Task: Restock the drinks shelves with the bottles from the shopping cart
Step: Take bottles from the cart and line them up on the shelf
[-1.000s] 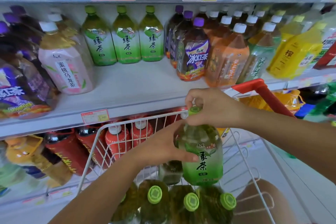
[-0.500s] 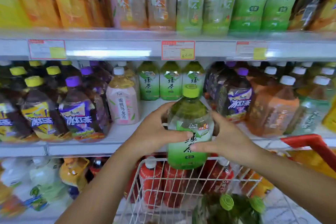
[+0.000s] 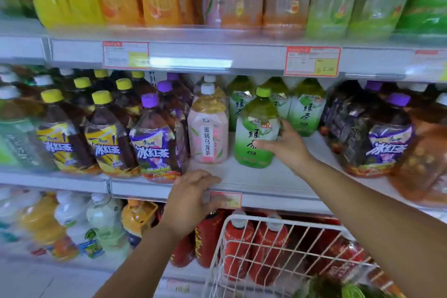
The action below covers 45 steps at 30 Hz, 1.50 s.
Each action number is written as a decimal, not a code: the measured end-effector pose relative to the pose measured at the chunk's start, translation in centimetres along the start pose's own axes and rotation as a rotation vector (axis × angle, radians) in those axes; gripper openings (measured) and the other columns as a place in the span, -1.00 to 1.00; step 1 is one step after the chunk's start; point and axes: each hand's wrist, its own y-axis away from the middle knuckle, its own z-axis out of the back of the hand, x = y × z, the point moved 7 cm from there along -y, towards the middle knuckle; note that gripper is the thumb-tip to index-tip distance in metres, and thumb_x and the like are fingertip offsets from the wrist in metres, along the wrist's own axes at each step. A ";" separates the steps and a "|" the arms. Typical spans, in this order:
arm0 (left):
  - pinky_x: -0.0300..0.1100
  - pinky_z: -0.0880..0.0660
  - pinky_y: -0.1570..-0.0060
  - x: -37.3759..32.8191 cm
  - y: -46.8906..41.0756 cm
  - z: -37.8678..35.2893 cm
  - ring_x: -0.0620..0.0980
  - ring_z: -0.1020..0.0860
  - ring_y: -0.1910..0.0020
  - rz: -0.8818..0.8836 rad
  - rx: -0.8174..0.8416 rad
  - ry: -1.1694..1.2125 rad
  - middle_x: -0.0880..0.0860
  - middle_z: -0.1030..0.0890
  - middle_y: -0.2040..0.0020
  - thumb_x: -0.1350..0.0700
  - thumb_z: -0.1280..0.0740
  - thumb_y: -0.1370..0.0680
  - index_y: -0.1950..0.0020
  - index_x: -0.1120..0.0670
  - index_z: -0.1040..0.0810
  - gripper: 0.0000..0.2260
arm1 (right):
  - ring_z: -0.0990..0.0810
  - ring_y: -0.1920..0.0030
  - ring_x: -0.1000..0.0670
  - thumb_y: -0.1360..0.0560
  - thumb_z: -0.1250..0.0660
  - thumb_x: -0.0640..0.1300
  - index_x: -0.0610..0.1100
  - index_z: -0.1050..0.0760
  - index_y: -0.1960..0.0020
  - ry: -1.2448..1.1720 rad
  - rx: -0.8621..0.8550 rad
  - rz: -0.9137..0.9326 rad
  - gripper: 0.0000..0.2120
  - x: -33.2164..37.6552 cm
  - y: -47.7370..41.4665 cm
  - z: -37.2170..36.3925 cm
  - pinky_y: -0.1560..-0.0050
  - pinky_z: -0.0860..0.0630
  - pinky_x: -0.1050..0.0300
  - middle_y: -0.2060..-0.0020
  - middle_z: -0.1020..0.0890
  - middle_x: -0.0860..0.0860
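Price tag (image 3: 312,61), pink tea bottle (image 3: 208,133), purple-capped tea bottle (image 3: 154,145)

Head-worn wide view faces the drinks shelf (image 3: 266,178) squarely, close; shopping cart (image 3: 290,222) below.

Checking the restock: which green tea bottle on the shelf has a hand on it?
The front green tea bottle, beside the pink bottle: the right hand grips it; the others stand behind.
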 end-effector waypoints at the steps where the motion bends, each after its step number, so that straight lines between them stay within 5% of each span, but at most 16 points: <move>1: -0.01 -0.52 -0.01 0.1 -0.1 -0.1 -0.03 -0.58 -0.02 0.010 -0.025 0.000 -0.10 -0.60 0.00 -0.29 -0.39 -0.38 -0.12 -0.06 -0.64 -0.57 | -0.58 -0.15 -0.03 -0.21 -0.63 -0.09 0.02 -0.38 -0.20 0.013 -0.001 -0.006 -0.34 -0.3 -0.9 -0.4 -0.24 -0.49 -0.08 -0.11 -0.60 0.04; 4: -0.09 -0.37 0.02 0.3 0.0 -0.4 -0.06 -0.53 0.02 0.051 -0.115 0.033 -0.13 -0.55 0.07 -0.24 -0.37 -0.38 -0.03 -0.10 -0.65 -0.67 | -0.52 -0.21 -0.04 -0.25 -0.61 -0.03 -0.12 -0.23 -0.39 0.073 0.002 -0.017 -0.15 -0.9 -2.8 -1.6 -0.28 -0.46 -0.07 -0.21 -0.53 0.01; 12: -0.17 -0.23 0.02 0.4 0.0 -1.0 -0.07 -0.46 0.06 0.059 -0.165 0.052 -0.15 -0.54 0.10 -0.23 -0.37 -0.38 0.04 -0.14 -0.61 -0.75 | -0.26 -0.42 -0.14 -0.42 -0.46 0.02 -0.13 -0.07 -0.53 0.263 -0.072 -0.006 -0.15 -1.3 -6.0 -3.4 -0.35 -0.26 0.07 -0.42 -0.24 -0.18; 20: -0.17 -0.25 0.02 0.1 0.1 -1.1 -0.05 -0.46 0.08 0.070 -0.137 0.014 -0.13 -0.56 0.12 -0.23 -0.36 -0.40 0.06 -0.10 -0.61 -0.74 | -0.27 -0.44 -0.16 -0.45 -0.43 0.01 -0.15 -0.09 -0.52 0.239 -0.047 -0.047 -0.20 -1.7 -6.9 -4.2 -0.42 -0.27 -0.03 -0.45 -0.28 -0.16; 25: -0.19 -0.21 0.01 -0.7 0.1 -0.6 0.00 -0.49 0.07 0.121 -0.060 -0.036 -0.10 -0.57 0.12 -0.25 -0.30 -0.41 0.04 -0.07 -0.63 -0.68 | -0.27 -0.46 -0.15 -0.52 -0.32 0.11 -0.12 0.12 -0.57 0.395 0.068 -0.118 -0.16 0.4 -2.9 -2.6 -0.36 -0.28 0.07 -0.51 -0.20 -0.11; 27: -0.17 -0.21 0.03 -0.8 0.1 -0.5 0.02 -0.50 0.06 0.122 -0.035 -0.077 -0.08 -0.57 0.11 -0.25 -0.27 -0.41 0.02 -0.06 -0.64 -0.66 | -0.37 -0.38 -0.12 -0.55 -0.29 0.06 -0.16 -0.09 -0.53 0.456 0.077 0.028 -0.32 2.5 0.2 -0.8 -0.23 -0.34 0.15 -0.41 -0.37 -0.13; 29: -0.10 -0.25 0.00 -1.1 -0.2 -0.6 0.07 -0.52 0.02 0.137 -0.006 -0.103 -0.05 -0.59 0.06 -0.25 -0.26 -0.40 -0.06 -0.05 -0.63 -0.60 | -0.55 -0.15 -0.07 -0.56 -0.28 0.05 -0.12 -0.37 -0.37 0.550 0.128 0.159 -0.56 4.1 4.0 1.1 -0.01 -0.40 0.20 -0.11 -0.58 -0.09; 31: -0.07 -0.28 -0.08 -2.0 -0.4 -0.7 0.12 -0.51 -0.04 0.144 -0.018 -0.119 0.01 -0.61 -0.02 -0.21 -0.29 -0.38 -0.19 -0.01 -0.59 -0.53 | -0.58 0.07 -0.01 -0.55 -0.28 0.07 -0.08 -0.51 -0.19 0.701 0.251 0.212 -0.70 4.3 7.8 2.8 0.10 -0.42 0.17 0.15 -0.59 0.03; 34: -0.07 -0.35 -0.16 -5.7 -0.3 -0.7 0.13 -0.51 -0.09 0.018 -0.082 -0.044 0.06 -0.60 -0.09 -0.07 -0.32 -0.41 -0.16 0.06 -0.62 -0.62 | -0.48 0.26 0.12 -0.54 -0.25 0.14 -0.03 -0.54 0.04 0.969 0.599 0.192 -0.75 2.9 13.8 4.6 0.25 -0.34 0.21 0.29 -0.51 0.15; 36: -0.12 -0.39 -0.18 -8.4 0.0 -1.2 0.08 -0.52 -0.12 -0.060 -0.027 0.087 0.02 -0.61 -0.09 -0.04 -0.28 -0.46 -0.11 0.06 -0.64 -0.68 | -0.45 0.29 0.15 -0.53 -0.20 0.23 -0.02 -0.52 0.09 1.116 0.813 0.105 -0.67 0.4 17.1 5.7 0.25 -0.36 0.22 0.32 -0.49 0.14; 39: -0.21 -0.42 -0.17 -11.8 0.9 -2.9 -0.07 -0.52 -0.11 -0.101 0.214 0.295 -0.09 -0.59 -0.07 -0.10 -0.28 -0.50 -0.11 0.00 -0.64 -0.70 | -0.51 0.10 0.06 -0.52 -0.17 0.30 0.01 -0.50 -0.10 1.137 0.973 -0.089 -0.60 -4.0 20.6 6.6 0.12 -0.40 0.17 0.22 -0.47 0.16; 42: -0.18 -0.41 -0.14 -13.9 2.0 -4.7 -0.04 -0.52 -0.10 -0.154 0.361 0.230 -0.07 -0.60 -0.07 -0.09 -0.31 -0.48 -0.11 -0.02 -0.64 -0.71 | -0.54 -0.03 -0.02 -0.52 -0.17 0.29 -0.01 -0.36 -0.32 1.064 0.959 -0.170 -0.49 -6.7 23.0 5.8 0.02 -0.44 0.13 0.02 -0.57 0.04; 45: -0.13 -0.43 -0.12 -15.3 2.6 -4.2 0.02 -0.54 -0.09 -0.225 0.238 0.152 -0.02 -0.63 -0.07 -0.03 -0.32 -0.48 -0.07 0.01 -0.67 -0.75 | -0.53 0.09 -0.03 -0.51 -0.21 0.28 -0.06 -0.33 -0.24 1.089 0.789 -0.118 -0.51 -8.1 23.7 4.7 0.06 -0.48 0.05 0.07 -0.56 0.00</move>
